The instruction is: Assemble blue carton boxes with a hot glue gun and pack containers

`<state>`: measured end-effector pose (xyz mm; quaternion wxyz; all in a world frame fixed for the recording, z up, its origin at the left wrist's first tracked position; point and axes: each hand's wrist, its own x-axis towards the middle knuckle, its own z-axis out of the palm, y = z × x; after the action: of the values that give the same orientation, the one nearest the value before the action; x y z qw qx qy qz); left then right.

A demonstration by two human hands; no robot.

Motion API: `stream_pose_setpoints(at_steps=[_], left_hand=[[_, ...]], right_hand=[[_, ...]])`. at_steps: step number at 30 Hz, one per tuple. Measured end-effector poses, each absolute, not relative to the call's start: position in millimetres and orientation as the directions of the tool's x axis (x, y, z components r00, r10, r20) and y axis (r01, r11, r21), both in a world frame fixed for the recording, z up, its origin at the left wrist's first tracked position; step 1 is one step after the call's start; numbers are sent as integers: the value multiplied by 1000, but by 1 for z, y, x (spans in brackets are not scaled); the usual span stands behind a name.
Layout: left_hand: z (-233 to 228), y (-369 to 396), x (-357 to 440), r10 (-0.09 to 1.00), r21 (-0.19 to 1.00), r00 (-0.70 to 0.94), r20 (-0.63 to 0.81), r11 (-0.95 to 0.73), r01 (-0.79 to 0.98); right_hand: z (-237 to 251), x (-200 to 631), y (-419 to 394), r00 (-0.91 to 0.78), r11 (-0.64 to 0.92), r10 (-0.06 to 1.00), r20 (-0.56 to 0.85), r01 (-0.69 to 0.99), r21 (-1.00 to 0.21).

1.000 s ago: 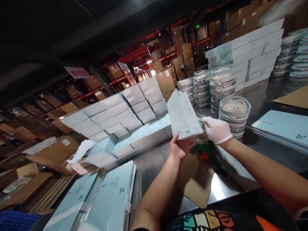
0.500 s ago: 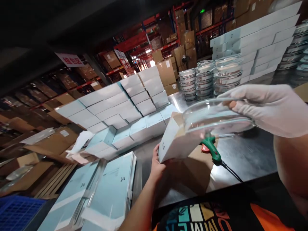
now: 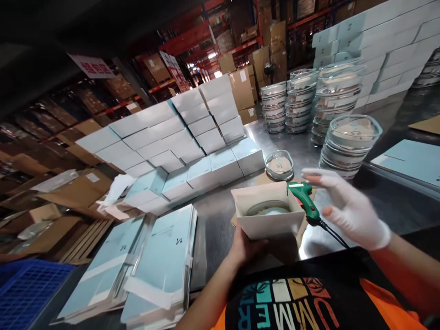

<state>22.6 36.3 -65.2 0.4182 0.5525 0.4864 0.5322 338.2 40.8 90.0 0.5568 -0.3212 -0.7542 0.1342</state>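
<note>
Two hands, both ours, show in the head view. Our left hand (image 3: 245,245) is bare and curled round the lower left of an open white box (image 3: 275,225), holding it mouth upward; some fingers are hidden. Inside the box we see a glass dish (image 3: 268,207), its curved rim below the wall tops; whether it lies flat on the bottom we cannot tell. Our right hand (image 3: 354,208), in a white glove, is spread wide, thumb apart from the fingers, and has hold of nothing. It hangs just right of the green glue gun (image 3: 305,201), whose black cable (image 3: 335,234) runs toward us.

Handling this well, we judge, means gripping firmly without squeezing, since thin walls could bow, and holding the box level so the glass does not slide. Our gloved fingers should avoid the gun's tip, which may be hot, and the cable.
</note>
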Motion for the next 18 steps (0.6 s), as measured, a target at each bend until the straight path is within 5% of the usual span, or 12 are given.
stream_pose_setpoints(at_steps=[3,7,10,13,16,18], left_hand=[[-41,33,24,924,929,-123,362,-346,132],[-6,33,34,812,797,7,583,-574,188],[-4,32,41,786,803,-165,596,-582,128],[-17,32,39,791,820,-220,571,-562,108],[-23,36,31,842,842,-119,526,-494,217],[-18,39,27,844,854,-173,508,-467,228]], right_hand=[[43,316,35,-258,710,704,662,267,-651],[24,276,39,-207,563,823,529,173,-808],[27,252,49,17,437,894,447,179,-881],[31,245,58,167,446,858,486,229,-865],[39,265,68,43,480,855,517,313,-819],[43,290,78,-60,433,880,472,513,-741]])
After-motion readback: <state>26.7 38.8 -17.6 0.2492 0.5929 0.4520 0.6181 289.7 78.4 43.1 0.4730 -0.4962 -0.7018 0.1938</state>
